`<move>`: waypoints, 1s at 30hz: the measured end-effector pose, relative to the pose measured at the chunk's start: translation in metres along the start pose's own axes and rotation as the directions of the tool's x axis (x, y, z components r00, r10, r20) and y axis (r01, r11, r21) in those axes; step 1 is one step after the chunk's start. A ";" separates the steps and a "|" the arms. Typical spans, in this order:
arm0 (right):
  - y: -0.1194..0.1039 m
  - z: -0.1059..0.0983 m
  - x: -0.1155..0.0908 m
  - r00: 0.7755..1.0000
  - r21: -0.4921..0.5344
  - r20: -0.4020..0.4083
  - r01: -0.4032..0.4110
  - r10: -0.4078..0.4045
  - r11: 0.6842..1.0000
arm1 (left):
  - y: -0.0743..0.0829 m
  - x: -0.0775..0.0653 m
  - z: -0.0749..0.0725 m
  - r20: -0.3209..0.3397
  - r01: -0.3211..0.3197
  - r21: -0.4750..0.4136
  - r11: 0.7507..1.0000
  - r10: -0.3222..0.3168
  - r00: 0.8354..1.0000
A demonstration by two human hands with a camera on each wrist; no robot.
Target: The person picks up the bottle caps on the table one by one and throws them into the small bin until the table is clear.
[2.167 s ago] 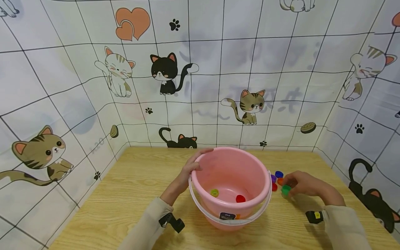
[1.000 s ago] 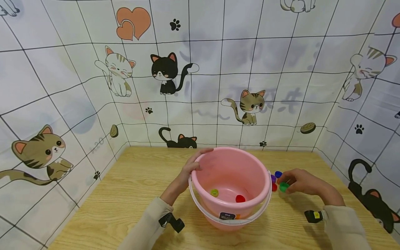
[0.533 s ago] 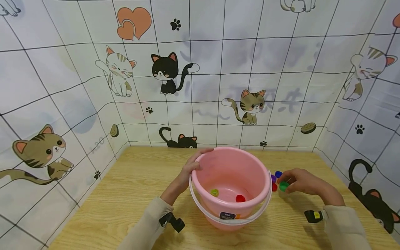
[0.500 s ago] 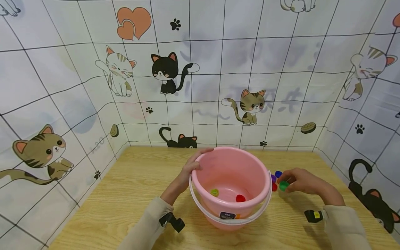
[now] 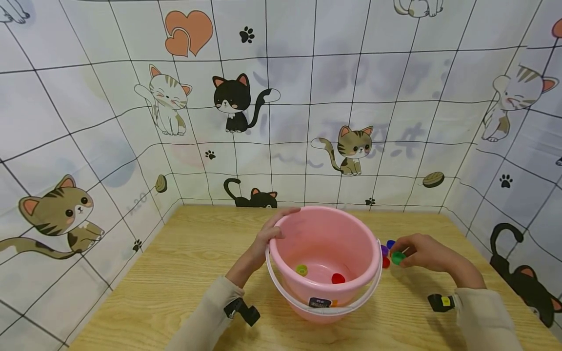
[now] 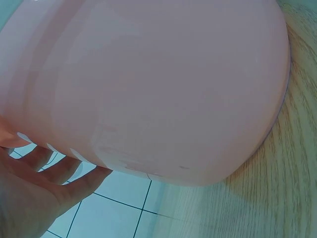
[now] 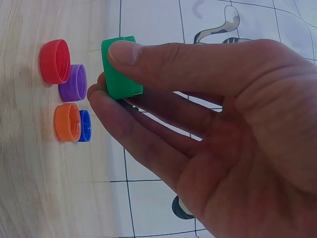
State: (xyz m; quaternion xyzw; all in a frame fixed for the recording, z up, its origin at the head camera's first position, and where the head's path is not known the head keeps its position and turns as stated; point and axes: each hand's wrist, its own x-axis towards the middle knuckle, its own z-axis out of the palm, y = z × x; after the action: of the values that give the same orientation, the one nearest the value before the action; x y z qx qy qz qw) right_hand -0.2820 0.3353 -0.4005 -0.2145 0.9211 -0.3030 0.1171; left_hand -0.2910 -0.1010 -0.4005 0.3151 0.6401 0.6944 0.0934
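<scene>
A pink bucket stands on the wooden table, and my left hand grips its left rim with the thumb at the lip. From the left wrist view, the fingers lie along the bucket's outer side. Inside on the bottom are a yellow-green cap and a red cap. To the right of the bucket, my right hand pinches a green bottle cap between thumb and fingers. Beside it on the table lie a red cap, a purple cap, an orange cap and a blue cap.
The bucket's white handle hangs down over its front, across a dark label. Cloth walls with a cat print and grid lines enclose the wooden table at the back and both sides.
My right hand has moved a little left and up with the green cap, and its fingers now cover the orange cap in the head view. The left hand and bucket have stayed put.
</scene>
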 end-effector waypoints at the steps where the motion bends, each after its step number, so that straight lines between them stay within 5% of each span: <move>1: -0.001 0.000 0.000 1.000 0.001 -0.001 0.000 0.000 1.000 | 0.000 0.000 0.000 -0.001 0.001 0.003 1.000 -0.001 1.000; 30: -0.013 0.002 -0.001 0.997 -0.081 -0.067 0.019 -0.025 0.997 | -0.001 0.001 0.000 -0.006 0.009 0.001 1.000 -0.009 1.000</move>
State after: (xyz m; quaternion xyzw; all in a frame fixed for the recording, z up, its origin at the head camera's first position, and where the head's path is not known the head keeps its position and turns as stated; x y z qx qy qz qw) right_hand -0.2760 0.3251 -0.3941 -0.2188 0.9335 -0.2742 0.0737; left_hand -0.2925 -0.1004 -0.4008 0.3104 0.6420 0.6947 0.0946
